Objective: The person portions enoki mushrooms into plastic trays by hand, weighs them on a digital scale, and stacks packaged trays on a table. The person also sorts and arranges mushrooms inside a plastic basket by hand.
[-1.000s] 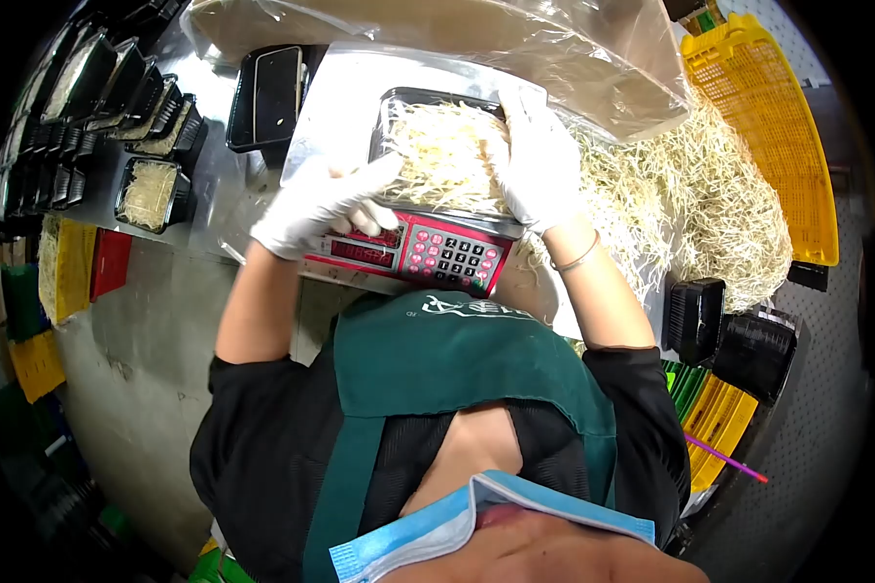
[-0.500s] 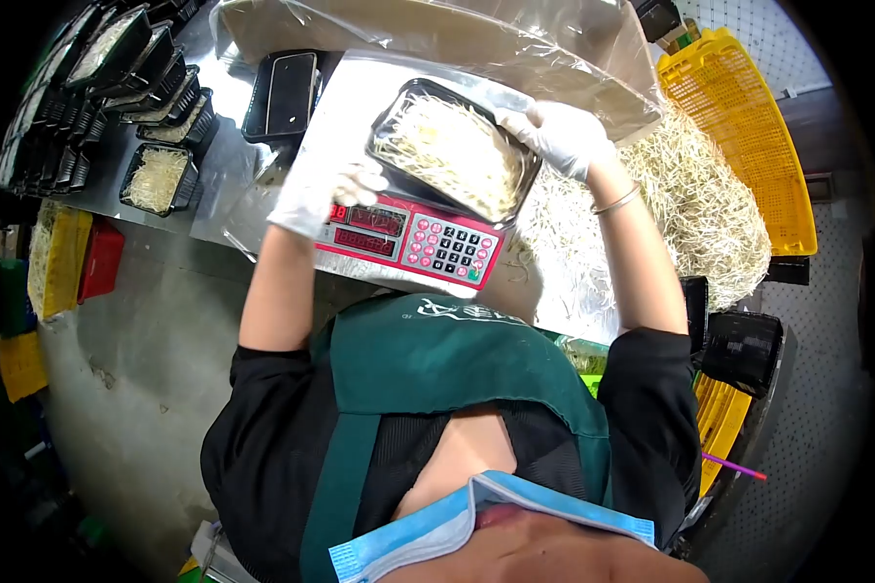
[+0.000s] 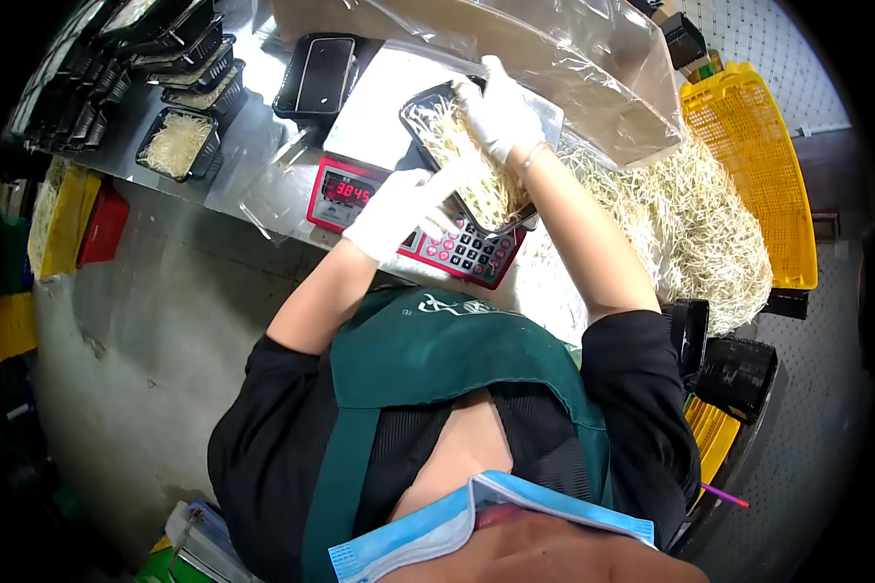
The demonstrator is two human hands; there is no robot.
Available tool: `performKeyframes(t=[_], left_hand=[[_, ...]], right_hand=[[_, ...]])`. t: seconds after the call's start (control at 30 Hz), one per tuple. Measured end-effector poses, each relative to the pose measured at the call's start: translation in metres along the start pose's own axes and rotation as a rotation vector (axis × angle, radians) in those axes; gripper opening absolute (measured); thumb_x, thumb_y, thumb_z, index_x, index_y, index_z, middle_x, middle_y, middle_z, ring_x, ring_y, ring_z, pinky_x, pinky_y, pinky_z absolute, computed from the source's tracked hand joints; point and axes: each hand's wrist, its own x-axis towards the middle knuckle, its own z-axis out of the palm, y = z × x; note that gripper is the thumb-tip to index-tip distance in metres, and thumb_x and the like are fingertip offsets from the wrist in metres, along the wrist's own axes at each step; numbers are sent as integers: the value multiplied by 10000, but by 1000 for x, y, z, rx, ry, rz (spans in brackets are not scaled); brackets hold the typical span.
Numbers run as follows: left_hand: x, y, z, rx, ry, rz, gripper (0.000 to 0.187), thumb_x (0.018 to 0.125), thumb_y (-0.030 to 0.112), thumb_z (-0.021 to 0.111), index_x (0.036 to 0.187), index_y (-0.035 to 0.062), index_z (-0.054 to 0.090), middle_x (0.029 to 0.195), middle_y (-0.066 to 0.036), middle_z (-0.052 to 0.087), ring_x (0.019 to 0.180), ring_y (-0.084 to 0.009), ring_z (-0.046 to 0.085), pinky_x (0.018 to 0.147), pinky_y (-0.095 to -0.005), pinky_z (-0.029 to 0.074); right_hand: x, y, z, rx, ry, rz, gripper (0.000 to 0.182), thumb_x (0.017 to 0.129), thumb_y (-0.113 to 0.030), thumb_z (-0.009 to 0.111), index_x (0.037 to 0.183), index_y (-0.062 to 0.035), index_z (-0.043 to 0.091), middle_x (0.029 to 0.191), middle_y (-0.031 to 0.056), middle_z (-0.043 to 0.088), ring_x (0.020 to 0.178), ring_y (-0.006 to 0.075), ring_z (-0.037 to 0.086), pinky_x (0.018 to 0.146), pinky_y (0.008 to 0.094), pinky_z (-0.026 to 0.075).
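A black plastic tray (image 3: 412, 109) of pale bean sprouts (image 3: 449, 136) sits tilted on the plate (image 3: 377, 92) of a red-framed digital scale (image 3: 326, 194). My right hand (image 3: 506, 117), in a white glove, lies across the tray's far right side, thumb and fingers stretched apart over the sprouts. From the near left, my gloved left hand (image 3: 403, 212) reaches over the scale's keypad to the tray's near side, its fingers extended and spread. Part of the tray and its contents is hidden under both hands.
Loose sprouts (image 3: 710, 228) are heaped at right beside a yellow crate (image 3: 753, 165). Filled trays stand stacked at far left, near a single filled tray (image 3: 178, 144). A phone (image 3: 326, 76) lies in another black tray. Clear plastic sheeting (image 3: 593, 68) edges the back.
My right hand has moved from the tray's far right rim to over the sprouts. My left hand has come right, to the tray's near side. The scale's display now shows more.
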Motion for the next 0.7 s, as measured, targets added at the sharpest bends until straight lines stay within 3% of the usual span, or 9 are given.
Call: performKeyframes(t=[0.07, 0.13, 0.2, 0.33, 0.37, 0.5, 0.63, 0.67, 0.7], left_hand=[[8, 8, 0, -18, -52, -8, 378, 867, 303, 631, 1010, -46, 644, 783, -134, 675, 531, -137, 642, 447, -202, 484], [17, 7, -11, -281, -59, 108, 372, 834, 189, 639, 1087, -79, 591, 937, -168, 668, 734, -186, 675, 622, -270, 548], [28, -13, -35, -525, -63, 180, 416, 822, 87, 596, 1178, -110, 515, 1093, -179, 630, 968, -228, 642, 826, -341, 536], [5, -12, -47, -524, 52, 279, 398, 829, 59, 573, 1188, -105, 518, 1091, -172, 633, 943, -223, 649, 832, -320, 531], [0, -6, -55, -604, 91, 367, 394, 778, 11, 616, 1155, -86, 550, 1107, -169, 631, 952, -221, 644, 826, -321, 527], [-48, 30, -138, -666, 501, 587, 234, 765, 48, 568, 962, -62, 632, 907, -126, 672, 807, -226, 665, 803, -349, 544], [-46, 27, -294, -694, 797, 797, 338, 862, 71, 527, 1170, -69, 530, 1144, -190, 604, 1073, -287, 594, 973, -403, 460], [-41, 24, -322, -673, 859, 820, 253, 853, 83, 565, 1079, -28, 570, 964, -130, 647, 812, -242, 652, 751, -357, 543], [-40, -5, -397, -422, 955, 518, 131, 826, 146, 630, 898, 42, 595, 729, -36, 593, 482, -171, 524, 450, -320, 450]], right_hand=[[-6, 10, -7, 517, 196, 53, 773, 854, -367, 632, 1388, 57, 269, 1246, 251, 522, 1177, 328, 503, 995, 390, 392], [-29, 14, -37, 1014, 338, 102, 754, 847, -315, 668, 1386, 52, 289, 1248, 191, 522, 1179, 253, 486, 1014, 371, 370], [-58, 41, -71, 989, 386, 26, 691, 857, -226, 659, 1382, 58, 311, 1218, 190, 547, 1075, 212, 558, 883, 315, 471], [-139, 96, -84, 669, 481, 367, 582, 912, -287, 572, 1382, -1, 384, 1288, 136, 513, 1091, 209, 570, 828, 258, 493], [-166, 135, -74, 485, 534, 270, 561, 912, -285, 563, 1374, -11, 401, 1320, 124, 485, 1097, 224, 572, 817, 286, 505], [-238, 178, -68, 712, 542, 478, 543, 897, -199, 547, 1377, -16, 373, 1302, 137, 507, 1075, 239, 586, 757, 304, 523], [-246, 163, -62, 826, 535, 652, 545, 907, -124, 525, 1411, -50, 331, 1206, 156, 576, 911, 225, 639, 661, 238, 514], [-238, 150, -62, 826, 539, 653, 545, 907, -124, 525, 1411, -50, 331, 1206, 156, 576, 911, 225, 639, 661, 238, 514], [-222, 133, -60, 787, 504, 586, 565, 904, -121, 532, 1422, -60, 313, 1203, 160, 571, 900, 220, 633, 687, 252, 513]])
